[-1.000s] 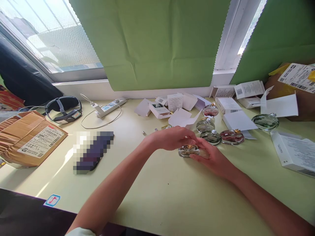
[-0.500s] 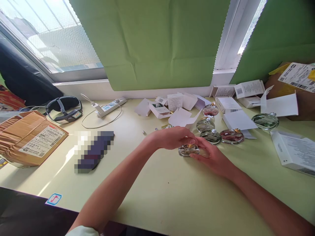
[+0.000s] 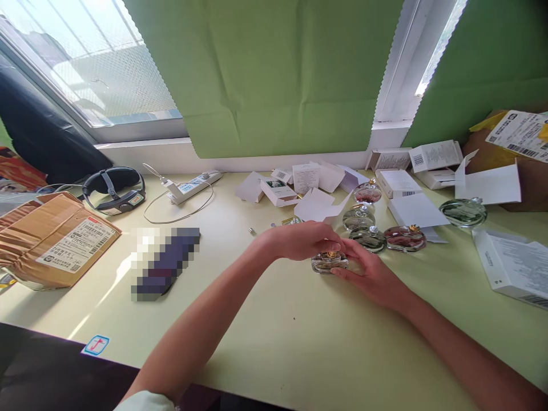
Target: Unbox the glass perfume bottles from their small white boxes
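Observation:
A clear glass perfume bottle (image 3: 324, 264) with a gold-coloured neck stands on the table in front of me. My left hand (image 3: 305, 240) reaches over its top, fingers curled closed at the neck; the fingertips are partly hidden. From the right side, my right hand (image 3: 371, 275) grips the body between thumb and fingers. Just behind are more round perfume bottles: a green-tinted one (image 3: 367, 240), a reddish one (image 3: 405, 239), a paler one (image 3: 358, 218) and a pink one (image 3: 367, 193). Partly behind my left wrist lies a small gold-and-green item (image 3: 291, 221).
Opened white cartons (image 3: 280, 192) lie along the back, near a power strip (image 3: 194, 187) with a cable. A pixelated dark flat object (image 3: 169, 262), a headset (image 3: 113, 191) and a brown parcel (image 3: 64, 242) are on the left. Another green bottle (image 3: 463, 212) and a white box (image 3: 511, 268) sit at right.
The whole view has shifted very slightly. Both hands keep the same hold on the perfume bottle, and nothing else has visibly moved.

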A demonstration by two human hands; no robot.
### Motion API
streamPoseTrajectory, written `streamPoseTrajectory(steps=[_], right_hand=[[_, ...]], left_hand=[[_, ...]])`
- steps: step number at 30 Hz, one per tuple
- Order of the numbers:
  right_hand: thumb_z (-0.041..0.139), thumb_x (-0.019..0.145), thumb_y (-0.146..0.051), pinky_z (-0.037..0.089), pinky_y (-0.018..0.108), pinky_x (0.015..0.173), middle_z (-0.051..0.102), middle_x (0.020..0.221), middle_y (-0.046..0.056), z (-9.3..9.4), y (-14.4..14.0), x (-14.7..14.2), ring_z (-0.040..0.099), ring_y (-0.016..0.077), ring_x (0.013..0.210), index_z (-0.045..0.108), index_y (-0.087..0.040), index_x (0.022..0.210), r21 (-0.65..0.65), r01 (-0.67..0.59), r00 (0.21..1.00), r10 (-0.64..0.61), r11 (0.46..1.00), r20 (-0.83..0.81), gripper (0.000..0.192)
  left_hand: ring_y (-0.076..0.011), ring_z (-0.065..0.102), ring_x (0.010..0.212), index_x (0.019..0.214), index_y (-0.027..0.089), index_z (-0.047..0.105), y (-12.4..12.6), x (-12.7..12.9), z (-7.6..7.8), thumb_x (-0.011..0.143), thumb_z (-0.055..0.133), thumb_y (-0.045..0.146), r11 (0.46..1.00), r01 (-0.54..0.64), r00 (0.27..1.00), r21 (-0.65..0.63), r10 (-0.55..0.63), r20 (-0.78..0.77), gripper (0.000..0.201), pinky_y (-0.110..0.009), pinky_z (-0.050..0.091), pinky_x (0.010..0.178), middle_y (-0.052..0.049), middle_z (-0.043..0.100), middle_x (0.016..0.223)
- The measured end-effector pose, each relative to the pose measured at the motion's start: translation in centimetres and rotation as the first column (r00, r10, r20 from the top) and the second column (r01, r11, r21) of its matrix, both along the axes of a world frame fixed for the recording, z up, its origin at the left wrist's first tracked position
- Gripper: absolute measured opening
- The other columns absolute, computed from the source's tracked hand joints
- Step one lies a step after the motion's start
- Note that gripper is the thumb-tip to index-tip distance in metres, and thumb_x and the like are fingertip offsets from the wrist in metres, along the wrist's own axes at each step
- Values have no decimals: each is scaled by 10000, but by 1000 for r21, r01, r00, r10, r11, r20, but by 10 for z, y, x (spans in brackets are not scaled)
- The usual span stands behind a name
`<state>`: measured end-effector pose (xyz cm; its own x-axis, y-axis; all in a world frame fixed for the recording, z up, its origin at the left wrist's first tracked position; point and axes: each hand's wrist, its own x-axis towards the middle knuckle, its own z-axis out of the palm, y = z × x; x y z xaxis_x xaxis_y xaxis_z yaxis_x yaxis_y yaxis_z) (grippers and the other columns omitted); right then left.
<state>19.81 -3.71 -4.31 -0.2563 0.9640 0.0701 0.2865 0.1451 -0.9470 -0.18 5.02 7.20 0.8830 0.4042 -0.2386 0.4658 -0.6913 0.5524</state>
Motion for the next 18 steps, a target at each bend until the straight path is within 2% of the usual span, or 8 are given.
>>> streamPoseTrajectory(steps=[8, 12, 15, 18], right_hand=[[701, 882, -460, 398, 509, 1148, 574, 1457, 67, 0, 0, 0, 500, 284, 1376, 475, -339, 1400, -27, 2, 1000, -2, 1000, -2, 578], [703, 880, -451, 402, 515, 1146, 556, 1479, 77, 1, 0, 0, 493, 296, 1385, 471, -334, 1413, -20, 2, 1000, -2, 1000, -7, 593], [690, 886, -465, 406, 515, 1144, 571, 1464, 68, 1, -1, 0, 493, 303, 1386, 478, -344, 1412, -14, -2, 1000, 2, 1000, -1, 579], [677, 889, -485, 419, 516, 1129, 594, 1439, 58, 0, 0, 0, 488, 313, 1390, 494, -353, 1400, -9, 6, 1000, -6, 1000, 27, 558]], left_hand=[[-136, 603, 868, 1112, 183, 683, 0, 1, -1, 1024, 395, 261, 1000, 3, 1000, 2, -3, -9, 311, -233, 423, 702, -59, 684, 1090], [-137, 615, 866, 1144, 179, 681, -1, 0, 0, 1035, 402, 296, 1000, -7, 1000, 1, 7, -4, 322, -231, 432, 703, -66, 688, 1077], [-136, 618, 832, 1161, 174, 681, -2, -2, 5, 1040, 404, 306, 1000, 2, 1000, 27, -3, 3, 330, -239, 440, 698, -71, 695, 1042], [-134, 637, 892, 1213, 193, 667, -3, -7, 15, 1028, 448, 256, 999, 40, 996, 33, -42, 84, 294, -236, 454, 723, -75, 683, 1115]])
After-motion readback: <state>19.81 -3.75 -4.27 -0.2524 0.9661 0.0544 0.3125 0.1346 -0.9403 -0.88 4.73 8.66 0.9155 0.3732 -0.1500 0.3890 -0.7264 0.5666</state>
